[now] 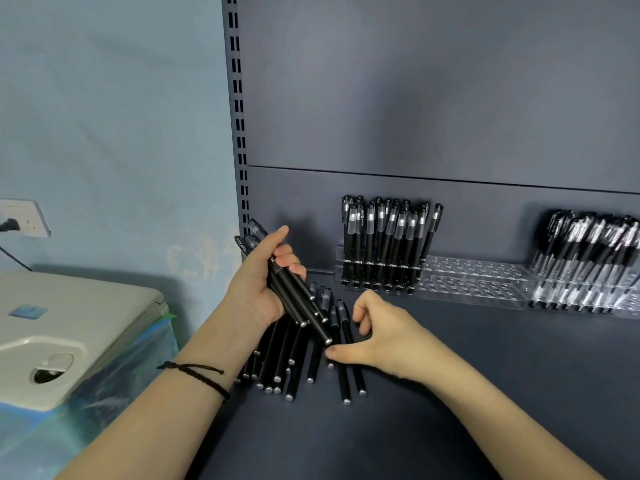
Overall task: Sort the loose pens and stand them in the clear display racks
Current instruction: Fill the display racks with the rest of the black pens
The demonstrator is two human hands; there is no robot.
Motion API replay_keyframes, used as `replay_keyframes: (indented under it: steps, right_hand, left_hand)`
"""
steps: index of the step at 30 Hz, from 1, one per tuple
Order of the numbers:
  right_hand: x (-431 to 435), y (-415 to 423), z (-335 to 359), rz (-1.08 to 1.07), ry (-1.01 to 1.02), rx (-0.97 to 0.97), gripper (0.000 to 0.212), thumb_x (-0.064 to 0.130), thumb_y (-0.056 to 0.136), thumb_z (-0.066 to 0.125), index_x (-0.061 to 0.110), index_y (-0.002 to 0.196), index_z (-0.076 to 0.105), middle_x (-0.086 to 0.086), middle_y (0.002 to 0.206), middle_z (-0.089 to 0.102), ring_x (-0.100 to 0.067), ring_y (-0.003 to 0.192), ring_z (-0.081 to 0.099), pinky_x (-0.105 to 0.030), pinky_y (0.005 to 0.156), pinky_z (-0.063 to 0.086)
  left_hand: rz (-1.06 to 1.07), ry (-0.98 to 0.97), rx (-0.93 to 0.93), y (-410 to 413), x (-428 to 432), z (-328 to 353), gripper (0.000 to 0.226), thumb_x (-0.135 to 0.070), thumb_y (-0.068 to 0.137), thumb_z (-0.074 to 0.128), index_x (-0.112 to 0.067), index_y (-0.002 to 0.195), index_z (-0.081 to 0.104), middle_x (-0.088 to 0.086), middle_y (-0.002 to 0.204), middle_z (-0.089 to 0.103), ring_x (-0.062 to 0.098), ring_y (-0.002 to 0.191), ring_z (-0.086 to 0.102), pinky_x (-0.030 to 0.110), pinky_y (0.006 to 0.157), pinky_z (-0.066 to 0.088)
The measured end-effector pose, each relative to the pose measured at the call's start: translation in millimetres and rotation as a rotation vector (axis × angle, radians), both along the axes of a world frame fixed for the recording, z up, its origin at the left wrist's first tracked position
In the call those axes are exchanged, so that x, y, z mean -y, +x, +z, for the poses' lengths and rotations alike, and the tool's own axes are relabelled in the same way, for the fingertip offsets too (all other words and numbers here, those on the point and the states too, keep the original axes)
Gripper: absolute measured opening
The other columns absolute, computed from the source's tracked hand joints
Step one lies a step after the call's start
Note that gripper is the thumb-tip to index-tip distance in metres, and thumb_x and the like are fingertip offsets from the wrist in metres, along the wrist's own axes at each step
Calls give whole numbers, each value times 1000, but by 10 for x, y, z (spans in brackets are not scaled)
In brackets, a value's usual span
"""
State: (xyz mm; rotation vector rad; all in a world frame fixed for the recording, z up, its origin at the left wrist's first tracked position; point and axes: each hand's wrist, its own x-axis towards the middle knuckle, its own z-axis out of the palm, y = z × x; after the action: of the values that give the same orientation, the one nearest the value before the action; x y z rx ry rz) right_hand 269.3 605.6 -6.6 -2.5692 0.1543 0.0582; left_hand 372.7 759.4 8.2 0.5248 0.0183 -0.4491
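My left hand [258, 284] grips a bundle of black pens [294, 299], held slanted above the shelf with their caps up and to the left. Below it a loose pile of black pens [294, 358] lies on the dark shelf [450, 393]. My right hand [384, 332] hovers over the pile's right side, thumb tip touching the lower end of a held pen, fingers curled loosely. A clear display rack [478, 282] stands at the back; black pens [384, 244] stand in its left part. A second rack [585, 299] to the right is packed with pens.
The dark back panel [415, 98] rises behind the racks, with a slotted upright [239, 116] at its left edge. Left of the shelf stands a grey machine [69, 334] wrapped in blue plastic. A wall socket [24, 216] sits on the pale blue wall.
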Motion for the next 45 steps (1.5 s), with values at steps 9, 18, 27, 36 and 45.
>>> replay_keyframes:
  steps: [9,18,27,36,45]
  right_hand:
    - [319,31,33,-153,27,14,41,38,75,79,22,105,57,8,85,59,-8,77,56,-25,69,46]
    - [395,53,63,-137,57,-86,24,25,77,80,20,92,63,8,84,58,-8,81,56,-20,73,43]
    - [367,17,149,-41,885,181,14,14,90,65,12,76,69,1,59,47,-6,47,40,-16,37,28]
    - [179,33,0,10,858,128,16,15,92,62,3,90,74,-8,62,54,-7,47,42,-17,39,31]
    - [103,7,-4,41,663,304,13,16,88,69,5,82,72,-1,51,45,-7,41,37,-18,40,32]
  left_hand:
    - [-58,40,-12,-54,-6,-5,28,-17,73,72,-19,63,46,-9,48,46,3,36,42,16,38,40]
    - [-230,198,23,-193,113,-45,15,-20,73,74,-15,71,60,-3,63,59,6,44,51,17,43,46]
    - [-193,300,50,-254,162,-86,23,-20,78,73,1,87,73,9,83,74,15,66,71,25,64,61]
    - [-170,445,286,-336,251,-149,33,-32,93,58,-4,105,72,13,106,74,23,96,72,35,79,58]
    - [-93,484,341,-339,305,-185,25,-19,82,71,-2,101,71,8,87,73,21,79,72,33,68,59]
